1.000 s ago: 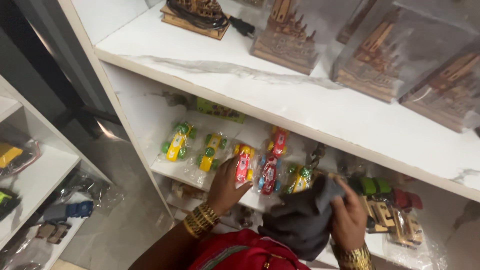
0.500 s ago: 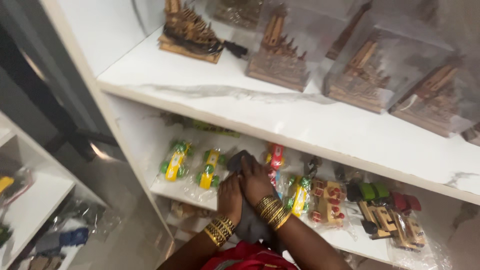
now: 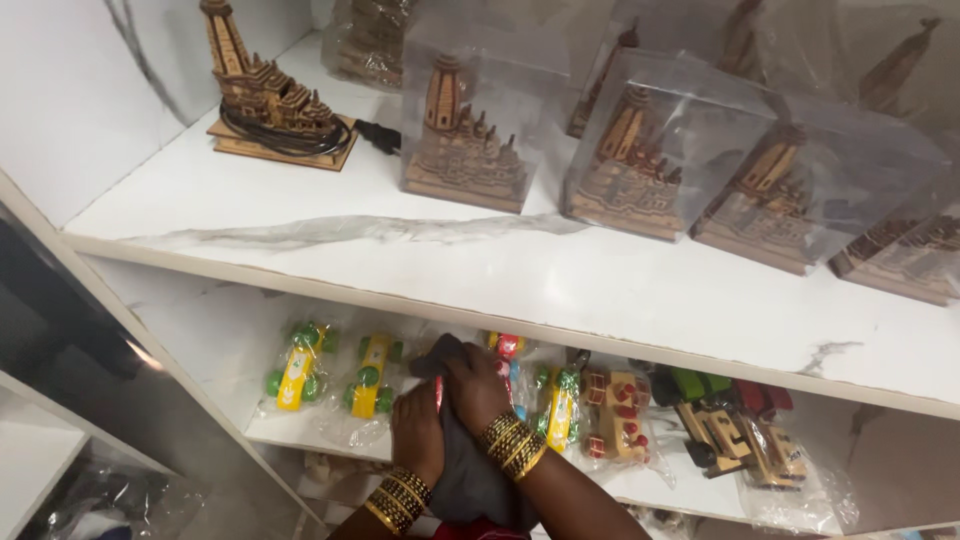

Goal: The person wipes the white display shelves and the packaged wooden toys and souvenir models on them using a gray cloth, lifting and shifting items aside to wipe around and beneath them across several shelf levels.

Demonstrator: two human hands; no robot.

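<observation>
Both my hands hold a dark grey cloth [image 3: 462,470] on the lower white shelf [image 3: 290,425]. My left hand [image 3: 418,432] grips the cloth low on its left side. My right hand [image 3: 476,385] presses on its top, over a red packaged toy that is mostly hidden. Gold bangles ring both wrists. Yellow-and-green toy cars in clear bags [image 3: 372,375] lie just left of my hands. More bagged wooden toys [image 3: 612,412] lie to the right.
The upper marble shelf [image 3: 560,290] carries wooden temple models [image 3: 462,140] in clear boxes, plus an unboxed one [image 3: 262,95] with a black cable at the far left. A glass panel and further shelves [image 3: 40,460] stand at lower left.
My hands have come together on the cloth, shifting left from the right part of the lower shelf. The camera has moved closer and tilted up toward the upper shelf.
</observation>
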